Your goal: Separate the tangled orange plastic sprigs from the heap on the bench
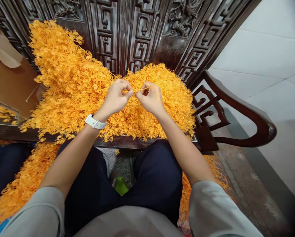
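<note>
Both hands hover close together over a large heap of curly orange plastic pieces [73,75] lying on a dark wooden bench. My left hand [119,95], with a white watch on its wrist, is closed in a pinch on a thin orange strand [140,90]. Just to its right, my right hand [151,98] pinches the same strand, its fingers curled. The strand runs across the small gap between the fingertips. Where its ends lie among the fingers is hard to make out.
A carved dark bench back [122,33] rises behind the heap, with a curved armrest [248,115] on the right. A cardboard box [16,82] stands at the left. More orange pieces [31,174] hang below left. Something green [121,186] lies on the floor. Another person's dark-clothed leg [8,168] shows at left.
</note>
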`<action>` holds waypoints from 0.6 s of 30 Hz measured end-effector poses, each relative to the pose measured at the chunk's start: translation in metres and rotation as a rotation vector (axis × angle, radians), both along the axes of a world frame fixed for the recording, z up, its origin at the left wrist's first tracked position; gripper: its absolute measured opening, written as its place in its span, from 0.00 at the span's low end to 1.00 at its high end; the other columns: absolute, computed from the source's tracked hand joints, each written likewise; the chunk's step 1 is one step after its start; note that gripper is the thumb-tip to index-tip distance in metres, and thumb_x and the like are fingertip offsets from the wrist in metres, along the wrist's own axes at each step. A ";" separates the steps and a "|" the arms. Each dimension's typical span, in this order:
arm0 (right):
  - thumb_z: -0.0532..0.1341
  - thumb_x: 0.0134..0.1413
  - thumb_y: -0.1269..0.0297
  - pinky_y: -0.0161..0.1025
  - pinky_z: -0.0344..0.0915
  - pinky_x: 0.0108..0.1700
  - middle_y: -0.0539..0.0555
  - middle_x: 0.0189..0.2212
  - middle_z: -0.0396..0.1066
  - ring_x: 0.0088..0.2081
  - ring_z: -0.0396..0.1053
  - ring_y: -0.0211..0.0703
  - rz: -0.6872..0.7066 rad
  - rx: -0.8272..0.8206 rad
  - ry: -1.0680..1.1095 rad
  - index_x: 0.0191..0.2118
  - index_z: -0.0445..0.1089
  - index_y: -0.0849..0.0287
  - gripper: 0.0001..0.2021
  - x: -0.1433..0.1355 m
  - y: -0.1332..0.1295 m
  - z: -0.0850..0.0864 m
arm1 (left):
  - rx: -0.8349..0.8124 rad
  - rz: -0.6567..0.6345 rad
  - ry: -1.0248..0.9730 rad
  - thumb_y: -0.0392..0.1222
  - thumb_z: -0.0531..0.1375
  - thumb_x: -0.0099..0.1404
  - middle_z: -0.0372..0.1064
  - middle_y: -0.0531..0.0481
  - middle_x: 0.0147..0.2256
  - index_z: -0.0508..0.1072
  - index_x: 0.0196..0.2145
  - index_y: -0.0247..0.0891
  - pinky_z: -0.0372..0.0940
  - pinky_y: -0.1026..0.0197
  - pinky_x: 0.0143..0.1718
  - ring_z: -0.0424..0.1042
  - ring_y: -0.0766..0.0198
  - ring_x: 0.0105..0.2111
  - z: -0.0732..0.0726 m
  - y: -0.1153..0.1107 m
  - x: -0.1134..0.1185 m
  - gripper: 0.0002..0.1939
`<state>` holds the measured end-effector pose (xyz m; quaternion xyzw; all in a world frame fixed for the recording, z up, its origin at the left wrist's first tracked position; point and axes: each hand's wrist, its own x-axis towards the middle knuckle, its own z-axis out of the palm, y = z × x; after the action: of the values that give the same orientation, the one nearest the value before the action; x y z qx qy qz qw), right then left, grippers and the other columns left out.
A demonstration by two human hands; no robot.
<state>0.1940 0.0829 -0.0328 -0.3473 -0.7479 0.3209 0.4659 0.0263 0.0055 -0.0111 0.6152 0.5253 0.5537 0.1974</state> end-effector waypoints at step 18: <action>0.63 0.51 0.74 0.44 0.64 0.41 0.54 0.35 0.75 0.36 0.70 0.46 -0.138 0.120 -0.197 0.38 0.77 0.56 0.10 0.031 0.038 -0.011 | -0.335 -0.234 0.631 0.37 0.69 0.62 0.70 0.52 0.23 0.79 0.27 0.40 0.58 0.57 0.37 0.63 0.63 0.26 0.042 0.037 0.005 0.06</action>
<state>0.2249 0.1204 -0.0436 -0.3991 -0.7824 0.2071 0.4310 0.0313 0.0421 0.0312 0.7706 0.5697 0.2172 0.1857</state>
